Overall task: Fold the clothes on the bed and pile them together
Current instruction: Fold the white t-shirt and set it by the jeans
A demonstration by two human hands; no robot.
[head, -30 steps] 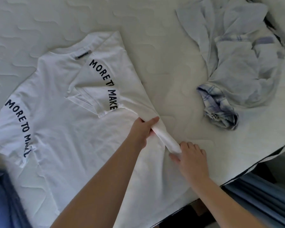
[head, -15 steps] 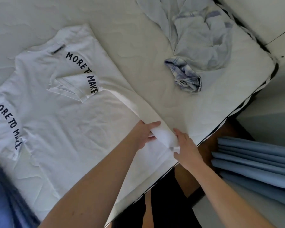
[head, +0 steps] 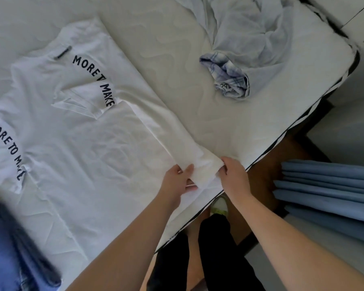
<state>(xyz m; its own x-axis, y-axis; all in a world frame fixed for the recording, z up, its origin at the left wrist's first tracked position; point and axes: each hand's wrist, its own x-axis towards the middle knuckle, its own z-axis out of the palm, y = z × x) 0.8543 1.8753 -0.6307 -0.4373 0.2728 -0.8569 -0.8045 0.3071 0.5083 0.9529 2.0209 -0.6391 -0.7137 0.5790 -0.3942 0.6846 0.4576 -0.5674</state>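
The white T-shirt (head: 76,148) lies flat on the bed (head: 177,66), its long axis running from the collar, well away, back to the hem at the near edge, right under the hands. Left hand (head: 178,181) and right hand (head: 234,178) each pinch the folded side panel's hem end, about equally near. The crumpled blue garment (head: 246,38) waits toward the far right corner, apparently unfolded.

T-shirt spread on the bed, both hands at its folded edge

The T-shirt (head: 76,148) lies left of and beyond the left hand (head: 178,181); the right hand (head: 233,177) sits just beside, near the mattress (head: 177,49) edge. A crumpled garment (head: 246,43) lies beyond the right hand; what is probably jeans (head: 6,246) lies far left.
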